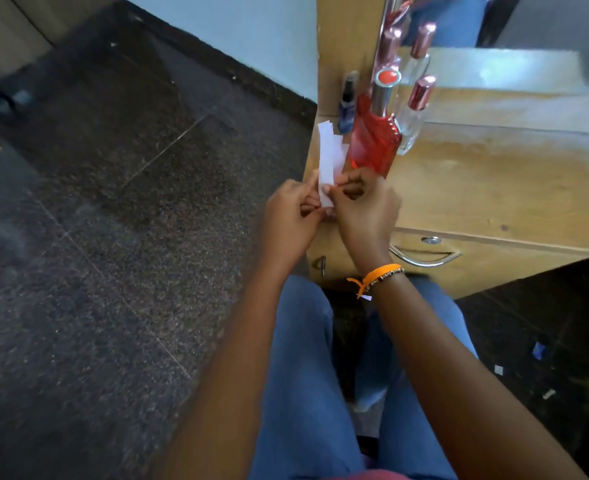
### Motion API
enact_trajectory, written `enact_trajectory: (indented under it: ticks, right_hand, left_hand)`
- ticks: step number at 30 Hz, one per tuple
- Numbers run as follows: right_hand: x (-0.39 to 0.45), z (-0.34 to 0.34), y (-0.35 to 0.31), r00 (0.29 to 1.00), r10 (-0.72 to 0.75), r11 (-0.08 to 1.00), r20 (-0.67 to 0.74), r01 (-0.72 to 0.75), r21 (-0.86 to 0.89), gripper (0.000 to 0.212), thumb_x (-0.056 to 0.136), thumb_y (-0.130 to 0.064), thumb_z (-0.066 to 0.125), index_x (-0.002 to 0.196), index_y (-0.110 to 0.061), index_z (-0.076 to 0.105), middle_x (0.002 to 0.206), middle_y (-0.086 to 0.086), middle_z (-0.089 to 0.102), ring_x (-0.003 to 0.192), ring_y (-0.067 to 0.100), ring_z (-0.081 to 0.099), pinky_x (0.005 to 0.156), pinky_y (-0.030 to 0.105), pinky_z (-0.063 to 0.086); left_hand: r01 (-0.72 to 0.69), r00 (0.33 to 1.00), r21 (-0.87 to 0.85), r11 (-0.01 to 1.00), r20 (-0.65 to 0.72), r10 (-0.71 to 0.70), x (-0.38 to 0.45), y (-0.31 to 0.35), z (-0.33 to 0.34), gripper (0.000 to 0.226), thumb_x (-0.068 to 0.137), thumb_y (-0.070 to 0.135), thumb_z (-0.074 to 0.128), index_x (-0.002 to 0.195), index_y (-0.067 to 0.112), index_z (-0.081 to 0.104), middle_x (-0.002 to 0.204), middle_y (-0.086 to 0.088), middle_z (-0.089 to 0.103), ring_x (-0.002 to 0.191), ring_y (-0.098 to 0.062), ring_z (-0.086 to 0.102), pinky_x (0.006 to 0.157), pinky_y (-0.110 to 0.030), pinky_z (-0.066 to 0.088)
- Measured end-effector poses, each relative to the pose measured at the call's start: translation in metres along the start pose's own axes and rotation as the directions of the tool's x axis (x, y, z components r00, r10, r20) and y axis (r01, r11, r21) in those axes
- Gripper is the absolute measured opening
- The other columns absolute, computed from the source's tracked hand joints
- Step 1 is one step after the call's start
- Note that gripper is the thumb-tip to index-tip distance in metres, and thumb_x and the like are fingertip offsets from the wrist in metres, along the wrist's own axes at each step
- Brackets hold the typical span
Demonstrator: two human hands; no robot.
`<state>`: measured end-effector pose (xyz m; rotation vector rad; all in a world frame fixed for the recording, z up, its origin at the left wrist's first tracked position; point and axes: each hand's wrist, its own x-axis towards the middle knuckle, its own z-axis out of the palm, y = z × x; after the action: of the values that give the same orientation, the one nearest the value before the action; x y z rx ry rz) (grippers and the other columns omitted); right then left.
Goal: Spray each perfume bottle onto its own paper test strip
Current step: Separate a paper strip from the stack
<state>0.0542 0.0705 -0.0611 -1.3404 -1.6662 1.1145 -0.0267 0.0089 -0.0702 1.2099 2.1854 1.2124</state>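
White paper strips [328, 161] are pinched in a small bunch by the left hand [291, 216] and right hand [365, 209], fingers curled, just in front of the red perfume bottle [372, 140] on the wooden desk [493, 174], so two strips could stick together or slip and fall.

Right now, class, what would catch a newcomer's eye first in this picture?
The red perfume bottle stands at the left edge of the wooden dresser, against the mirror. Just below it, the left hand and right hand pinch white paper strips. A clear bottle with a pink cap stands beside the red one.
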Motion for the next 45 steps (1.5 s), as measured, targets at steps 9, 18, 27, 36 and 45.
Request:
enact_trajectory:
  ticks: [9, 18, 27, 36, 45]
  right_hand:
    - [-0.007, -0.003, 0.000, 0.996, -0.084, 0.996, -0.031, 0.084, -0.015, 0.004, 0.082, -0.014, 0.069, 0.080, -0.011, 0.070, 0.066, -0.009, 0.058, 0.061, 0.004, 0.053, 0.053, 0.009, 0.036]
    - [-0.017, -0.007, 0.009, 0.972, -0.227, 0.972, -0.062, 0.230, 0.046, 0.003, 0.082, -0.008, 0.067, 0.079, -0.006, 0.067, 0.077, 0.006, 0.064, 0.069, 0.015, 0.057, 0.065, 0.024, 0.044]
    - [-0.021, -0.066, 0.022, 0.966, -0.208, 0.939, -0.154, 0.242, 0.244, 0.022, 0.083, -0.008, 0.070, 0.078, -0.028, 0.060, 0.072, -0.013, 0.060, 0.066, -0.002, 0.054, 0.065, 0.016, 0.045]
    - [0.010, -0.103, 0.046, 0.976, -0.144, 0.989, -0.163, 0.146, 0.000, 0.021, 0.077, -0.010, 0.075, 0.081, -0.016, 0.055, 0.070, -0.017, 0.056, 0.061, -0.006, 0.056, 0.062, 0.014, 0.045]
    - [0.024, -0.106, 0.049, 0.981, -0.186, 0.959, -0.054, 0.169, -0.226, 0.012, 0.077, -0.008, 0.073, 0.081, -0.009, 0.062, 0.070, -0.001, 0.060, 0.069, 0.017, 0.059, 0.064, 0.031, 0.045]
  left_hand:
    - [-0.031, 0.999, 0.081, 0.996, -0.033, 0.034, -0.004, 0.004, 0.003, 0.040, 0.085, 0.010, 0.064, 0.125, 0.010, 0.060, 0.103, -0.010, 0.060, 0.094, -0.017, 0.062, 0.078, -0.009, 0.045]
    - [0.010, 1.000, 0.058, 0.998, -0.008, -0.010, -0.008, 0.008, 0.002, 0.044, 0.084, 0.008, 0.065, 0.126, 0.011, 0.057, 0.107, -0.009, 0.057, 0.096, -0.018, 0.062, 0.089, -0.028, 0.051]
    - [0.000, 0.989, -0.013, 1.000, -0.151, -0.002, -0.015, 0.022, 0.005, 0.030, 0.089, 0.008, 0.058, 0.119, 0.008, 0.063, 0.101, -0.005, 0.057, 0.085, -0.008, 0.055, 0.071, 0.002, 0.038]
    - [-0.180, 0.980, 0.010, 0.984, -0.080, 0.180, -0.029, 0.063, 0.040, 0.022, 0.086, 0.005, 0.055, 0.099, 0.013, 0.071, 0.093, 0.002, 0.060, 0.081, -0.010, 0.056, 0.076, -0.017, 0.044]
    - [-0.088, 0.996, 0.030, 0.996, -0.031, 0.089, -0.027, 0.070, 0.058, 0.020, 0.086, 0.007, 0.057, 0.096, 0.016, 0.071, 0.095, -0.002, 0.065, 0.079, -0.012, 0.057, 0.074, -0.020, 0.043]
